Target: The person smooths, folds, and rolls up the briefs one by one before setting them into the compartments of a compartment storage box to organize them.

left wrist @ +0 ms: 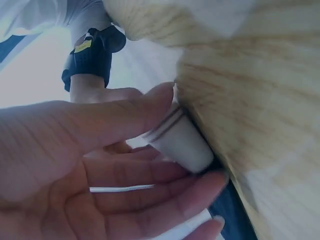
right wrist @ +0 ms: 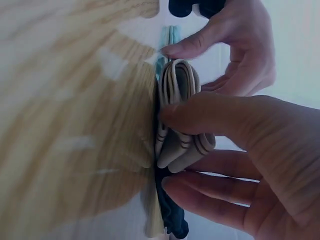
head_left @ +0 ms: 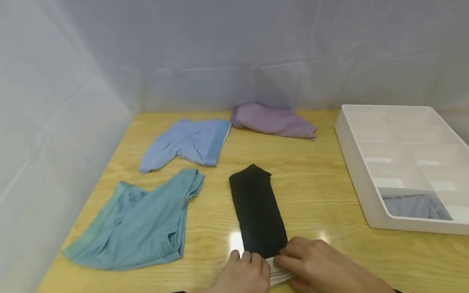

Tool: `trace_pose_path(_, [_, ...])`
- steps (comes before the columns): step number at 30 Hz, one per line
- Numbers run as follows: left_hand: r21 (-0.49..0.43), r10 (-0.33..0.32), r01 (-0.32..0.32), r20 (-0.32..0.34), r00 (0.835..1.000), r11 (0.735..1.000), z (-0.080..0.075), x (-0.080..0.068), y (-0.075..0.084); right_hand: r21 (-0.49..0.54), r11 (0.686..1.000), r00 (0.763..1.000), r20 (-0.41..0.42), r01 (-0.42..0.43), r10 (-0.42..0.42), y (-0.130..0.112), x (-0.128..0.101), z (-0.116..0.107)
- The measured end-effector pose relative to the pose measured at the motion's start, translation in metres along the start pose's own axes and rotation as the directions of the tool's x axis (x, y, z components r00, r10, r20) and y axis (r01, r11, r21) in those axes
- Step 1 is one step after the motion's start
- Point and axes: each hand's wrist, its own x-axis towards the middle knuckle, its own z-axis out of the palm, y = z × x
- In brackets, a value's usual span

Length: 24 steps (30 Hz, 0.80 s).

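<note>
The black garment (head_left: 257, 211) lies as a long folded strip just below the middle of the head view, its white waistband (head_left: 279, 273) at the bottom edge of the frame. Bare wood of the table (head_left: 322, 191) stays open to its right, up to the white divided tray (head_left: 357, 171) at the right edge; one lower compartment of the tray holds a grey folded piece (head_left: 415, 206). To the left lies a teal garment (head_left: 137, 224), near but not touching the black strip. A light blue garment (head_left: 188, 142) sits above the teal one, and a purple garment (head_left: 272, 120) lies by the back wall, both well apart from the hands.

Both hands meet at the bottom centre. The left hand (head_left: 243, 274) pinches the waistband between thumb and fingers. The right hand (head_left: 318, 266) curls its thumb and fingers round the rolled white band (right wrist: 182, 120), which the right wrist view shows folded in several layers against the table.
</note>
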Motion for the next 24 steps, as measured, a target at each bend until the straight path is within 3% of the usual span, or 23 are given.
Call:
trace_pose_path(2, [0.058, -0.044, 0.051, -0.112, 0.993, 0.997, 0.005, -0.002, 0.009, -0.004, 1.000, 1.000, -0.010, 0.019, -0.019, 0.000, 0.001, 0.001])
trace_pose_path(6, [0.031, -0.099, 0.107, -0.200, 0.975, 0.994, 0.008, -0.001, 0.017, 0.007, 1.000, 0.999, -0.030, 0.017, -0.017, 0.000, 0.001, 0.002])
trace_pose_path(12, [-0.031, -0.030, 0.025, -0.177, 0.984, 0.999, 0.004, 0.004, 0.013, 0.010, 0.999, 0.995, -0.087, 0.041, -0.040, 0.001, -0.001, 0.004])
trace_pose_path(17, [-0.016, 0.058, -0.064, -0.234, 0.971, 0.998, 0.006, 0.009, 0.002, 0.001, 0.999, 0.995, -0.096, 0.040, -0.039, 0.000, -0.001, 0.006])
trace_pose_path(19, [-0.058, 0.077, -0.090, -0.191, 0.979, 0.994, 0.006, 0.011, -0.005, -0.014, 1.000, 0.997, -0.076, 0.026, -0.027, 0.000, 0.000, 0.007])
trace_pose_path(22, [-0.206, 0.078, -0.078, -0.012, 0.997, 0.975, 0.003, 0.015, -0.015, -0.034, 0.999, 0.999, -0.040, -0.003, 0.001, -0.001, 0.001, 0.008])
trace_pose_path(24, [-0.294, 0.066, -0.037, 0.092, 0.994, 0.955, 0.001, 0.017, -0.019, -0.030, 0.999, 0.999, -0.033, -0.031, 0.030, -0.002, 0.001, 0.009])
